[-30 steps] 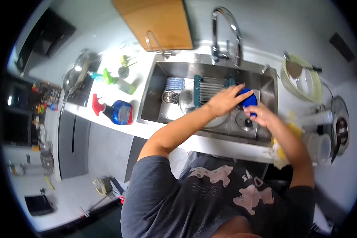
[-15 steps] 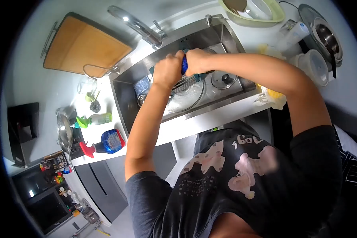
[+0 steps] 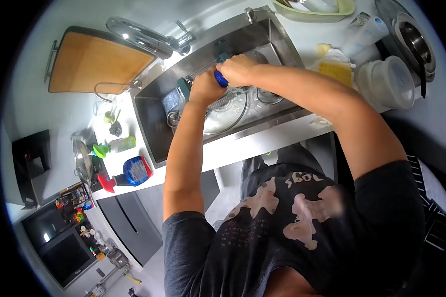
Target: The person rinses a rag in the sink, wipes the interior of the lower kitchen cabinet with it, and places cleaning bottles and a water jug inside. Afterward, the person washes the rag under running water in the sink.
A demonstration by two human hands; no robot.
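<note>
My left hand (image 3: pixel 205 88) and my right hand (image 3: pixel 239 70) are close together over the sink, both closed with fingers wrapped. Between them shows a small part of a bunched blue cloth (image 3: pixel 221 79); the rest is hidden in the hands. Just beneath is a metal wire rack with a teal end piece (image 3: pixel 184 88), partly covered by the hands. Lower in the sink lies a large glass lid (image 3: pixel 226 118), wet and shiny. A smaller glass lid (image 3: pixel 268 97) sits to its right, half behind my right forearm.
The steel sink (image 3: pixel 151 131) has a faucet (image 3: pixel 143 39) behind it. A cutting board (image 3: pixel 96 62) leans at the left, above spray bottles (image 3: pixel 136 171). To the right are a yellow cloth (image 3: pixel 336 72), white tubs (image 3: pixel 394 81) and a pale green basin (image 3: pixel 314 15).
My view has shifted slightly. Both hands stay together with the blue cloth between them, now a little left and tilted differently. More of the yellow cloth on the right shows.
</note>
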